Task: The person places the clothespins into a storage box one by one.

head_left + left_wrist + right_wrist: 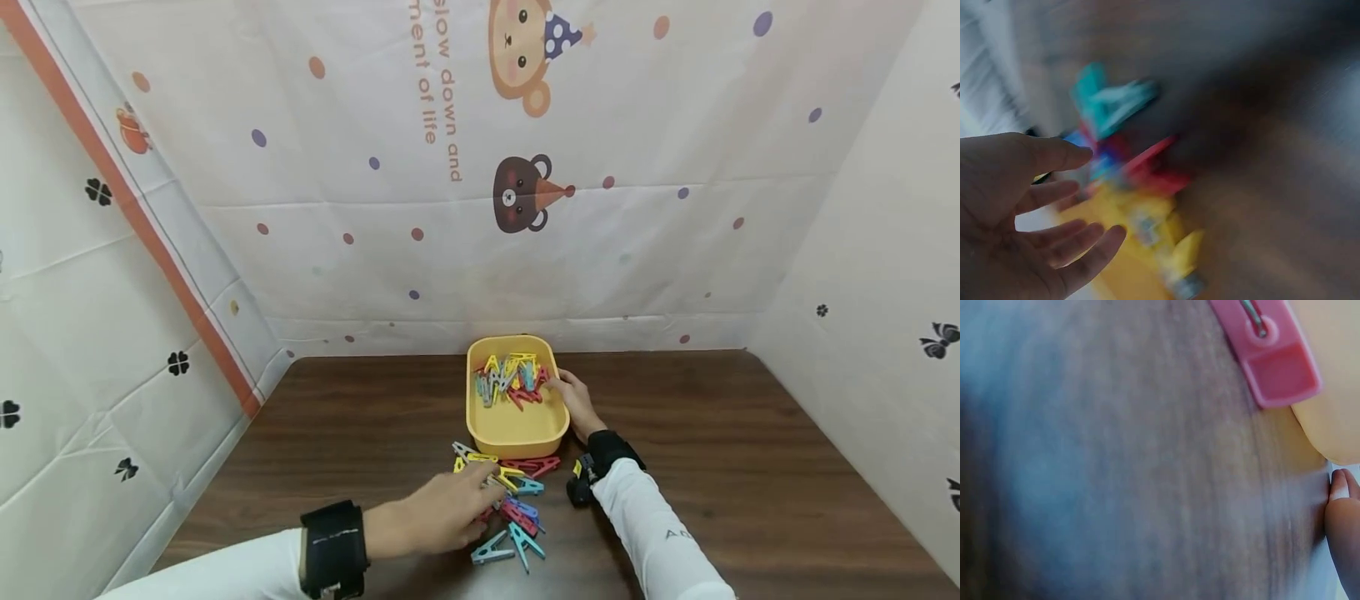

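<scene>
A yellow plastic basket (517,435) stands near the back of the table, with several colored clothespins (517,375) lying in its far half. My right hand (579,404) holds the basket's right rim, its fingertips reaching over the edge. In front of the basket lies a loose pile of clothespins (519,517) in yellow, red, blue, teal and grey. Over the pile's left side hovers my left hand (442,510), palm down. The left wrist view shows this hand (1035,219) with spread, relaxed fingers and nothing between them; the clothespins there are blurred.
The brown wooden table (720,467) extends to both sides of the basket. A white printed cloth (360,275) hangs behind it, with more cloth at left and right. In the right wrist view, a pink clothespin (1282,375) lies close beside the basket wall (1335,375).
</scene>
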A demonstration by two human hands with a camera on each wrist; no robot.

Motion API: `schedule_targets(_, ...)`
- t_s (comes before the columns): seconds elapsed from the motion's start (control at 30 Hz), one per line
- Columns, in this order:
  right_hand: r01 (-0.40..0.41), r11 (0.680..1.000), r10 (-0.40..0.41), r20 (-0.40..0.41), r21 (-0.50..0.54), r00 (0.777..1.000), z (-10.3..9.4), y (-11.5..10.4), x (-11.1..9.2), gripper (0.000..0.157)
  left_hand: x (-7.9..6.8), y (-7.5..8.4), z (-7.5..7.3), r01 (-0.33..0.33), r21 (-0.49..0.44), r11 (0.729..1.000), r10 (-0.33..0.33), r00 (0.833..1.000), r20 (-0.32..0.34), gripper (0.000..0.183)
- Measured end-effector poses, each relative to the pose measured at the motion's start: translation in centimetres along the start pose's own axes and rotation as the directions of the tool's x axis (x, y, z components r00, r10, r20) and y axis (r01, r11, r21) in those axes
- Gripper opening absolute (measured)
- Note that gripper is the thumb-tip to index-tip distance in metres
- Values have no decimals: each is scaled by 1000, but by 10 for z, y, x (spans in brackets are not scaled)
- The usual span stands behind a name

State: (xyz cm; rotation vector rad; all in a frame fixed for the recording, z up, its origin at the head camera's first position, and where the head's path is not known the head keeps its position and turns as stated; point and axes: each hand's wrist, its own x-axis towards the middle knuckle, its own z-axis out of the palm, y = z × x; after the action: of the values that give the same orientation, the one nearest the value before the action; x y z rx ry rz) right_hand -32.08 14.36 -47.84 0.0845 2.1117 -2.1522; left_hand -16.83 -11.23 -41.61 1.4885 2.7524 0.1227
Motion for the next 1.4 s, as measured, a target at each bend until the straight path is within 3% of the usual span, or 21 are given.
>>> schedule_targets(0.13,-7,1000,7,-1,5,1000,-2,4,6,57,-4,-2,23,-37,-4,999,37,999,-38,37)
schedule_targets(0.27,2,1000,-2,-14,-4,1000,-1,9,7,57,-6,-2,30,5,19,1000,-5,999,-37,35)
schedule_targets(0.5,5,1000,-7,-45,-30,999,0,11,8,56,-9,-5,30,97,-83,992,-100,995,-30,35)
schedule_targets(0.73,-15,999,13,-55,-33,998,1,9,11,58,-11,-9,27,139,-195,971,-152,987,-55,8)
schedule_targets(0.9,-13,1000,12,-48,-27,999,1,10,10,58,-14,-10,24,168,-223,960,-181,983,-39,6)
schedule_targets(1.03,-7,999,6,-39,-33,999,2,11,8,56,-12,-11,10,157,-259,953,-173,984,-40,10)
schedule_targets(1.13,-3,999,2,-32,-39,999,2,12,7,55,-3,-15,-12,129,-271,954,-156,984,-84,10)
schedule_targets(1.27,7,999,-8,-40,-31,999,1,12,6,54,30,-33,-50,120,-261,958,-171,968,-182,4)
schedule_targets(1.4,13,999,-14,-40,-31,999,3,12,8,54,76,-64,-86,188,-206,960,-241,933,-268,9)
